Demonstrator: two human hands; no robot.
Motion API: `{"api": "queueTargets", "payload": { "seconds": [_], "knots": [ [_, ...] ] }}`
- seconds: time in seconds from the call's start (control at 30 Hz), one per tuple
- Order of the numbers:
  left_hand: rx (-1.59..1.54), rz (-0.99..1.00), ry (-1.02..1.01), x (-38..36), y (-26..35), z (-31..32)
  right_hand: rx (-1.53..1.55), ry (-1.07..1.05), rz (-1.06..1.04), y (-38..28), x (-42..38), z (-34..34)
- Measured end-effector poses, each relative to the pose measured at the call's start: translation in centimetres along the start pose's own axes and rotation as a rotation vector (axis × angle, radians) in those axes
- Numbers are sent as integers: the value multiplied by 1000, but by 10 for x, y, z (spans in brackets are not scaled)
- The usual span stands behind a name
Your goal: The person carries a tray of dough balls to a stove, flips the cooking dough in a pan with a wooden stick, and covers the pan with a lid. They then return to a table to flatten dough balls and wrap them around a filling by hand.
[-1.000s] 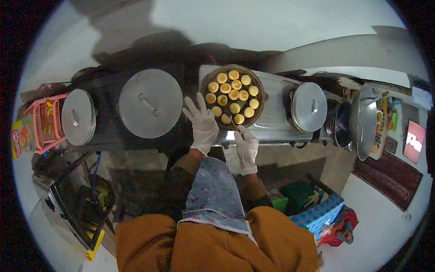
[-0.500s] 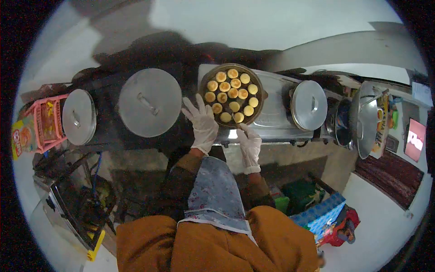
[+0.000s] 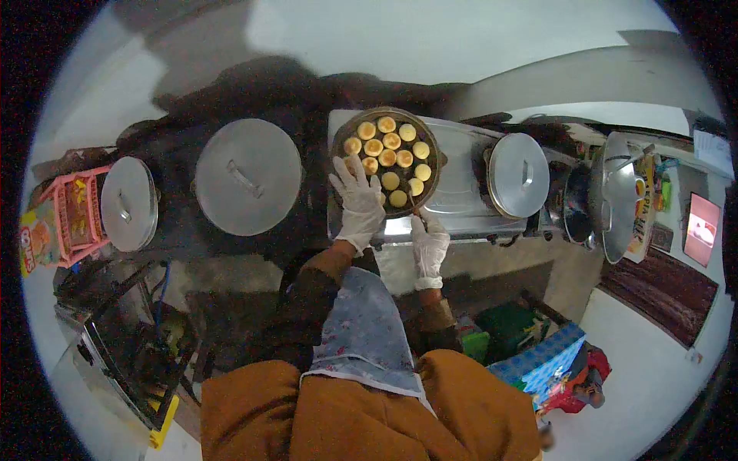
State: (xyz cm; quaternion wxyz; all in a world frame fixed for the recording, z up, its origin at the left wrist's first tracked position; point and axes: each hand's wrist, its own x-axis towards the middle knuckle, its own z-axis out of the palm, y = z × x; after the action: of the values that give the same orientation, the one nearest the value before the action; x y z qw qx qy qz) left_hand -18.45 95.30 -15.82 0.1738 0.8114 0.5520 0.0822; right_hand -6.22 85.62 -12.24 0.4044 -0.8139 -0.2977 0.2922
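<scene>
A round dark pan [image 3: 435, 165] sits on the stove, holding several small round cakes, some browned on top and some pale, such as a pale cake [image 3: 407, 133]. My left hand [image 3: 360, 204], in a whitish glove, reaches over the pan's lower left with its fingers apart, hiding some cakes there. Just below the pan's near rim, my gloved right hand [image 3: 430, 250] is closed on a thin utensil [image 3: 413, 204], whose slim end points up into the pan. Its exact kind is too small to make out.
A large lidded pot [image 3: 247, 203] stands left of the pan, with a smaller lid [image 3: 129, 223] beyond it. Another lidded pot [image 3: 516, 177] and a big metal wok [image 3: 617, 200] are on the right. A pink basket [image 3: 83, 219] stands far left.
My left hand has moved right and over the pan's lower left, covering cakes. My right hand has shifted slightly right and down, drawing the utensil toward the near rim.
</scene>
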Motion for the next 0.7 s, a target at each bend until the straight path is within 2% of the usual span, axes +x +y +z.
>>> {"api": "queueTargets", "payload": {
  "seconds": [0.13,0.23,0.3,0.33,0.43,0.53,0.63,0.7],
  "knots": [
    [-56,15,38,6,5,11,-45,-34,42,7,2,0],
    [-4,9,-3,6,5,13,109,-127,196,-17,-9,-15],
    [49,-31,-11,9,3,12,106,-115,184,-13,-13,-19],
    [126,-43,-79,5,2,9,107,-111,173,-10,-12,-20],
    [-43,-26,105,1,5,1,58,-133,74,-1,-7,-14],
    [14,15,46,-1,5,9,145,-168,159,-3,-7,-5],
    [50,24,33,2,8,12,214,-100,226,-19,-6,-15],
    [-5,64,59,5,12,8,30,-3,81,-14,4,-28]
  ]
}}
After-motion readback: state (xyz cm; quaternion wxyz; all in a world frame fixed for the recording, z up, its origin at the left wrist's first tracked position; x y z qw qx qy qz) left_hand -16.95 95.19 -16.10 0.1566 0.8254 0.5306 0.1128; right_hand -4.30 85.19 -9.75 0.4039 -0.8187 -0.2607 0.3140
